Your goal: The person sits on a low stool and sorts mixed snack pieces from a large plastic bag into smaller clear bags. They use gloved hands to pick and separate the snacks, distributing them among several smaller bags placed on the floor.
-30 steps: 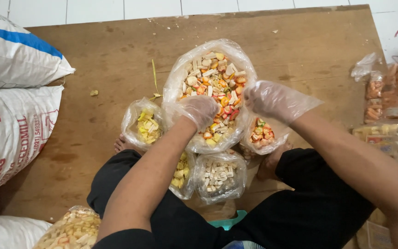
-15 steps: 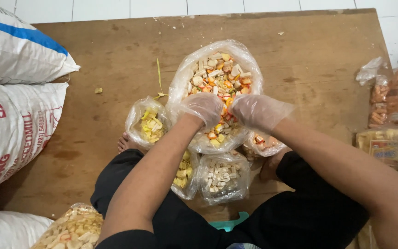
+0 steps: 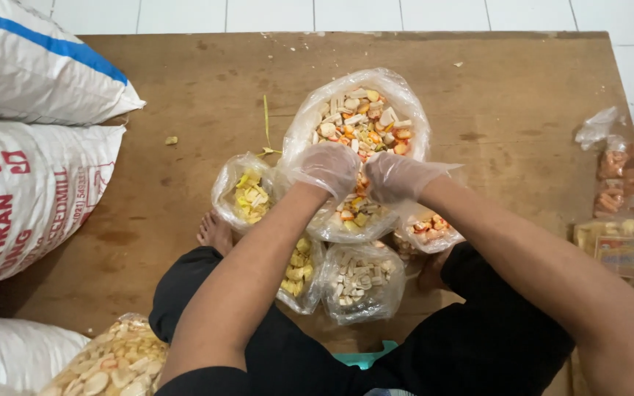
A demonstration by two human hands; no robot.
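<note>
Where both hands (image 3: pixel 361 174) meet: mixed-cracker bag (image 3: pixel 361 121) beneath.

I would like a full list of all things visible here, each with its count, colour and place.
big bag: 1, clear, mixed white, orange and yellow chips, board centre
small bags: 4, clear; yellow chips left of the big bag, yellow chips and white chips nearer the person, orange-white chips at right
sacks: 3, white, one with a blue stripe, left edge
chip bag: 1, clear, pale chips, bottom left
packets: several, orange and yellow, right edge
board: 1, brown wood, under everything
floor: white tiles, top
foot: 1, bare, left of the knees
left hand: clear glove, in the big bag
right hand: clear glove, in the big bag
</note>
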